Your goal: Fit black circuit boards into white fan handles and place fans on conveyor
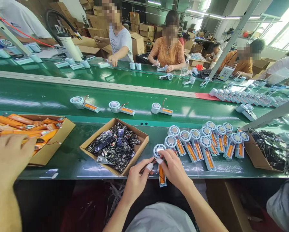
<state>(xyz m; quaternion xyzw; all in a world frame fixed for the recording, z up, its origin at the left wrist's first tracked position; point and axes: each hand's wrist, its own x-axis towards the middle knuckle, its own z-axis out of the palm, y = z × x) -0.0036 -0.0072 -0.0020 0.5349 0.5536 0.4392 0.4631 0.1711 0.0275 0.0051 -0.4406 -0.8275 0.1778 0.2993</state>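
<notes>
Both hands meet at the near edge of the glossy green desk (69, 161). The left hand (137, 177) has its fingers (149, 166) pinched together on a thin dark piece that reaches toward the fan unit (160, 161); one fingertip wears a white cot. The right hand (174, 167) curls over that same unit, fingers pressed on its slim body just below the round white head. The unit is a long narrow tray of pale plastic with a smooth orange cell set in it and a ribbed circular grille on top; it lies on the desk's front lip, between the two hands.

Just left of it stands an open cardboard box (134, 161), square and shallow, heaped with flat black circuit boards (115, 148) with small shiny parts. Farther left a second cardboard box (47, 151) holds orange cylindrical cells (21, 124) in glossy wrap, and another person's hand (6, 158) hovers over it. To the right, a row of finished units (204, 141) lies fanned out, touching side by side, round heads up. Three more units (120, 108) ride well apart on the green belt beyond, thin red wires curling from each.
</notes>
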